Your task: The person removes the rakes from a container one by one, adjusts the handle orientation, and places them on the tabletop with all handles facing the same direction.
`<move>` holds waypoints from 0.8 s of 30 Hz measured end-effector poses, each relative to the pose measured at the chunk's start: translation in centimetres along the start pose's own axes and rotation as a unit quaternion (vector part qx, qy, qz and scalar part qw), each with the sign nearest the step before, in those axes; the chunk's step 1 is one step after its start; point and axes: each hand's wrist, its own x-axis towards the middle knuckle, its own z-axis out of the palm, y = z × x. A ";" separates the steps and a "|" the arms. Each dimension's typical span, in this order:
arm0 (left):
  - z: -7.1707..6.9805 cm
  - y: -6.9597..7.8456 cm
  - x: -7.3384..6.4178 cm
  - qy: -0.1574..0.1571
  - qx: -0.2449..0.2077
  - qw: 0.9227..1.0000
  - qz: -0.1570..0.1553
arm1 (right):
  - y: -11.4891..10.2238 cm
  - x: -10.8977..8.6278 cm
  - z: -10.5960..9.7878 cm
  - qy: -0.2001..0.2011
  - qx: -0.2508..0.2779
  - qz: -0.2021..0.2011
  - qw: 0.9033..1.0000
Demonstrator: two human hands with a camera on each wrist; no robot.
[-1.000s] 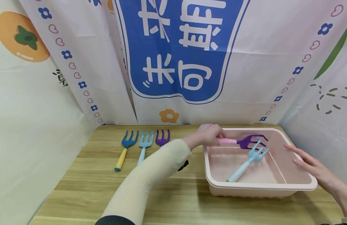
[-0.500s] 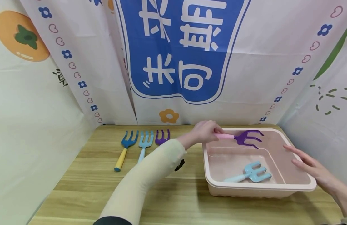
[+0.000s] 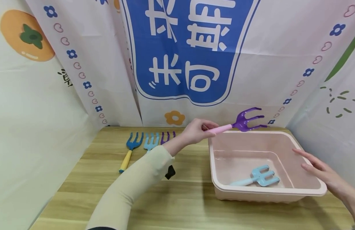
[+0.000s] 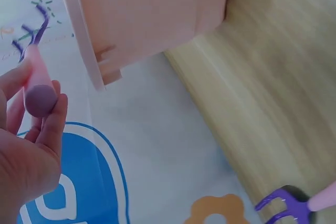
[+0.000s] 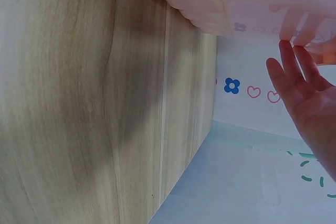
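Observation:
My left hand [image 3: 196, 130] grips the pink handle of a purple hand rake [image 3: 243, 123], its prongs pointing right above the bin's back rim. In the left wrist view, the handle's rounded end [image 4: 41, 100] shows between thumb and fingers. A pale pink plastic bin [image 3: 269, 189] stands on the right of the table. Inside it a light blue hand rake [image 3: 262, 175] lies near the front wall, its handle end partly hidden. My right hand [image 3: 324, 172] rests against the bin's right rim; in the right wrist view its fingers [image 5: 294, 72] are extended along the outer wall.
On the wooden table [image 3: 177, 204], left of the bin, lie a blue hand rake with a yellow handle [image 3: 126, 161], a light blue rake [image 3: 151, 143] and a purple rake [image 3: 164, 138]. My left arm partly covers the last two. Printed cloth [image 3: 252, 80] hangs behind.
My left hand has lifted the purple rake up and leftward out of the bin. The light blue rake, earlier tilted up near its prongs, now lies on the bin floor. The right hand stays at the rim.

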 end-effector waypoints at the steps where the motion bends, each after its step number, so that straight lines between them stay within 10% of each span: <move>1: -0.2 -0.2 -0.3 0.006 -0.021 1.000 -0.006 | 0.0 0.0 0.0 -0.002 0.007 -0.002 1.000; 13: -0.5 -2.7 -5.4 0.108 -0.182 0.972 -0.103 | 0.0 -0.1 -0.1 -0.007 0.001 0.007 1.000; 24: 0.4 -5.0 -9.8 0.169 -0.281 0.938 -0.116 | 0.3 -0.1 -0.1 -0.005 0.001 0.012 1.000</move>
